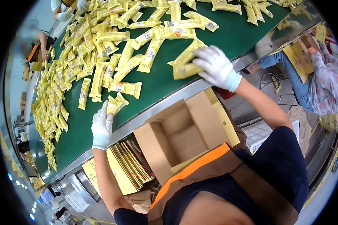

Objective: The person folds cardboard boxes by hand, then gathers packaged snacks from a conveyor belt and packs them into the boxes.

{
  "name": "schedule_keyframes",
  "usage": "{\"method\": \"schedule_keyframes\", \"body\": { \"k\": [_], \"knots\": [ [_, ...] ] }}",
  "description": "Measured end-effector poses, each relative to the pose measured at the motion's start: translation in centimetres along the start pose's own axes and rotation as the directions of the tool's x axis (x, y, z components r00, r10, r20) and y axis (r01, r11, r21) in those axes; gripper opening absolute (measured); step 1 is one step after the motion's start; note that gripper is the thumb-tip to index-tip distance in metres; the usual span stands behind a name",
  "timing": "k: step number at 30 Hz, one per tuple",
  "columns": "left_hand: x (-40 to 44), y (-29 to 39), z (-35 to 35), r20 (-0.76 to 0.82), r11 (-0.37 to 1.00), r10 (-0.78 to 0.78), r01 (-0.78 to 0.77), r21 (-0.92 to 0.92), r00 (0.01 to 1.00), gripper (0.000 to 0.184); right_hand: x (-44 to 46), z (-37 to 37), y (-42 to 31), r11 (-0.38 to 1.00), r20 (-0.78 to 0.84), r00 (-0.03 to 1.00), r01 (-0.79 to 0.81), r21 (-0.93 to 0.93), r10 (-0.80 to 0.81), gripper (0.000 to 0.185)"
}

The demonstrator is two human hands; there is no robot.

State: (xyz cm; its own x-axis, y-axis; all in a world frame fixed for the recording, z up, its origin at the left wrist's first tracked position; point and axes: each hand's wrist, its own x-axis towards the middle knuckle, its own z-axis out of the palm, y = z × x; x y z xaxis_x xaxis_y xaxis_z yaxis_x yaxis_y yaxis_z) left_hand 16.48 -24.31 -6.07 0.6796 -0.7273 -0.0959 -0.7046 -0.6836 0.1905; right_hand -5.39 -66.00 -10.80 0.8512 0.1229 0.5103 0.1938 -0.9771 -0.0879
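Many yellow wrapped packets lie heaped and scattered on a green belt. My left hand, in a white glove, is at the belt's near edge, its fingers against a packet; whether they grip it is hard to tell. My right hand, also gloved, is further right over the belt, with its fingers on a packet that is blurred by motion. Another packet touches those fingertips. Below the belt edge, an open cardboard box stands before my body, with its inside bare.
A metal rail runs along the belt's near side. Flattened yellow cartons stand stacked left of the box. A white crate is at the right. Co-workers are at the upper left and at the right, one in a patterned sleeve.
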Motion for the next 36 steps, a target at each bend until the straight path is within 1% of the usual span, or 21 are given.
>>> {"method": "schedule_keyframes", "body": {
  "k": [1, 3, 6, 7, 10, 12, 16, 17, 19, 21, 22, 23, 25, 26, 27, 29, 31, 32, 33, 35, 36],
  "knots": [
    [0.0, 0.2, 0.0, 0.01, 1.0, -0.007, 0.007, -0.011, 1.0, 0.053, -0.1, 0.0, -0.9, 0.997, -0.035, 0.997, 0.071, 0.041, -0.07, 0.041],
    [0.0, 0.5, -0.2, 0.029, 0.999, -0.018, 0.019, -0.027, 0.999, 0.053, -0.3, 0.2, -1.4, 0.994, 0.2, 0.979, 0.023, 0.108, -0.044, 0.031],
    [-0.5, 0.3, 0.4, 0.024, 0.999, -0.021, 0.02, 0.051, 0.999, 0.055, 1.5, -2.1, 0.0, 0.999, 0.23, 0.973, -0.015, 0.029, 0.008, 0.032],
    [-0.5, 0.4, 0.7, 0.016, 0.997, -0.022, 0.021, 0.08, 1.0, 0.056, 1.5, -1.8, 0.4, 1.0, 0.325, 0.946, 0.004, 0.018, -0.009, 0.032],
    [-0.6, 0.1, 1.7, -0.071, 0.967, 0.127, -0.107, 0.23, 0.989, 0.06, 0.5, -0.4, 0.4, 1.0, 0.243, 0.97, 0.005, -0.007, -0.003, 0.034],
    [-0.7, 0.2, 1.8, -0.039, 0.978, 0.085, -0.076, 0.192, 0.996, 0.064, 0.4, 0.0, 0.2, 0.999, 0.22, 0.974, -0.047, 0.006, 0.045, 0.035],
    [-0.6, 0.9, 0.9, 0.002, 0.996, 0.031, -0.031, 0.085, 1.0, 0.076, 2.7, -3.1, 0.4, 0.958, 0.277, 0.961, -0.084, 0.272, 0.005, 0.035],
    [-0.5, 1.4, 0.5, 0.037, 0.999, -0.031, 0.029, 0.041, 0.999, 0.079, 4.2, -4.1, 0.9, 0.932, 0.37, 0.928, -0.17, 0.32, 0.043, 0.035],
    [0.3, 1.7, -0.3, 0.074, 0.995, -0.018, 0.025, -0.096, 0.997, 0.074, 7.0, -5.0, 2.2, 0.92, 0.313, 0.95, -0.101, 0.378, -0.024, 0.038],
    [1.6, 2.2, -1.6, 0.082, 0.988, 0.136, -0.128, -0.091, 0.987, 0.072, 8.6, -2.5, 4.5, 0.914, 0.36, 0.932, -0.118, 0.388, -0.033, 0.041],
    [2.5, 2.9, -2.7, 0.075, 0.985, 0.162, -0.158, -0.064, 0.984, 0.076, 9.4, -1.5, 4.7, 0.945, 0.496, 0.868, -0.165, 0.282, 0.004, 0.042],
    [3.6, 4.0, -3.9, 0.086, 0.979, 0.202, -0.203, 0.0, 0.976, 0.08, 10.2, -0.6, 4.6, 0.977, 0.688, 0.723, -0.188, 0.097, 0.071, 0.037],
    [5.9, 4.4, -4.1, 0.008, 0.948, 0.299, -0.298, 0.109, 0.954, 0.083, 10.2, -0.2, 4.9, 0.997, 0.682, 0.73, -0.07, 0.029, 0.031, 0.034],
    [7.1, 4.1, -3.4, 0.037, 0.925, 0.345, -0.346, 0.157, 0.938, 0.083, 9.1, -0.2, 5.1, 0.994, 0.522, 0.849, 0.038, 0.104, -0.087, 0.036],
    [7.8, 3.8, -2.6, 0.064, 0.944, 0.316, -0.32, 0.083, 0.947, 0.084, 7.5, -0.3, 5.0, 0.975, 0.337, 0.919, 0.159, 0.153, -0.203, 0.038],
    [9.1, 3.6, -1.5, 0.13, 0.963, 0.27, -0.264, -0.06, 0.954, 0.085, 5.6, -1.0, 3.8, 0.982, 0.411, 0.907, 0.011, 0.186, -0.088, 0.051],
    [8.7, 3.9, -1.9, 0.142, 0.956, 0.294, -0.287, -0.066, 0.945, 0.089, 4.0, -1.9, 3.3, 0.984, 0.477, 0.877, -0.037, 0.173, -0.051, 0.053],
    [8.0, 4.8, -2.3, 0.155, 0.964, 0.266, -0.266, -0.021, 0.951, 0.09, 4.2, -3.1, 2.9, 0.991, 0.428, 0.903, -0.037, 0.126, -0.021, 0.055],
    [7.1, 5.5, -2.6, 0.166, 0.971, 0.23, -0.237, 0.024, 0.959, 0.091, 5.1, -4.4, 2.9, 0.983, 0.474, 0.872, -0.172, 0.069, 0.119, 0.058],
    [5.5, 6.2, -2.1, 0.103, 0.98, 0.196, -0.199, 0.021, 0.975, 0.086, 3.7, -2.8, 4.9, 0.927, 0.251, 0.922, -0.34, 0.157, 0.295, 0.062],
    [4.8, 6.6, -1.5, 0.053, 0.977, 0.2, -0.204, 0.062, 0.978, 0.085, 3.9, -2.6, 6.1, 0.889, 0.547, 0.747, -0.458, 0.008, 0.379, 0.067]
  ]
}}
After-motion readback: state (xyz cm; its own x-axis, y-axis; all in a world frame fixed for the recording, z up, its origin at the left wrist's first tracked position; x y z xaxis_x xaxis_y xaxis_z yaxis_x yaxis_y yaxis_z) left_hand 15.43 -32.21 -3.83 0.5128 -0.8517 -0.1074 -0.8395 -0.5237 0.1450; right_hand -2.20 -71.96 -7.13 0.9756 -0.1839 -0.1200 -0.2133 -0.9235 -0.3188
